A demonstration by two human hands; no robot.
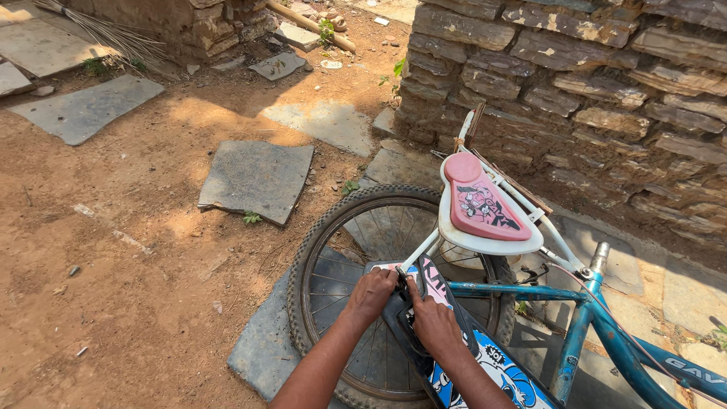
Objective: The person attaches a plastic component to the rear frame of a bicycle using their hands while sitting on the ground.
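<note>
A: Head view, looking down: a small blue bicycle point(606, 333) leans beside a rough stone wall point(591, 83), rear wheel point(356, 288) resting partly on a flat stone slab point(261, 348) set in the red dirt.

B: Where are the hands?

A: Both at the top of the printed chain guard point(485, 363), just over the wheel hub. The left hand point(371, 294) is curled, fingers closed on the guard's upper end near the white seat stay. The right hand point(434, 322) lies pressed flat on the guard's dark panel, fingers together; I cannot tell whether it grips anything underneath.

B: Why held like that?

A: I'd judge one hand steadies the panel while the other works at its end, where a small dark fitting shows between the thumbs.

B: Anything else close by?

A: A pink and white rear seat point(485, 201) sits above the wheel, and the bare seat post point(600, 257) stands up with no saddle on it
</note>
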